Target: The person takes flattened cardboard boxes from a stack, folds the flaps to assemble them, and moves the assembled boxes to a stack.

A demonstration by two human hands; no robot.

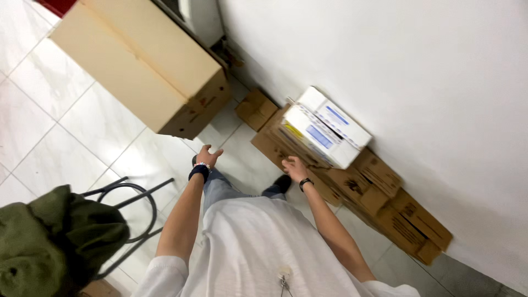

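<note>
White short-sleeve tee, blue jeans, dark shoes; left hand (207, 155) w/ dark wristband + beaded bracelet, right hand (295, 168) w/ black watch.

The white box (330, 127), the landmark here, is showing white sides with blue label patches and one small yellow mark. Beneath it, the flattened cartons (379, 192) are showing plain brown with darker printed marks. Left of the white box, the large carton (137, 66) is showing pale tan on top and darker brown on its end. The floor tiles (66, 126) below that carton are looking white with faint grey veining. Near the white box, the right hand (295, 168) is wearing a black band, and the left hand (206, 157) is wearing a dark navy cuff with pale beads. Far left of the white box, a cloth (49, 242) is showing olive green on a black metal frame (137, 209).
</note>
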